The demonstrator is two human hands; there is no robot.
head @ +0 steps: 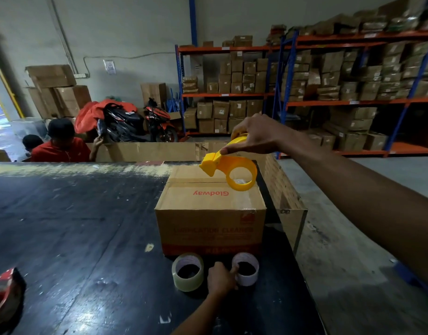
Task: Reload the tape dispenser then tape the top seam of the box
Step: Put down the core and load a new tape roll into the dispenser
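Observation:
A closed cardboard box (pixel 209 209) printed "Glodway" stands on the dark table (pixel 75 226), its top seam running across the far part of the lid. My right hand (pixel 254 135) grips the handle of a yellow tape dispenser (pixel 230 169) held over the box's far right top. The dispenser's ring looks empty. In front of the box stand a clear tape roll (pixel 188 272) and a pale, nearly bare roll (pixel 246 268). My left hand (pixel 220 279) rests between them, fingers touching the pale roll's left edge.
A red tape dispenser (pixel 5 296) lies at the table's near left edge. Two people in red (pixel 60 143) sit beyond the far left of the table. A large open carton (pixel 159 151) stands behind the table. Shelves of boxes (pixel 329 81) fill the right wall, and motorbikes (pixel 135 122) are parked at the back.

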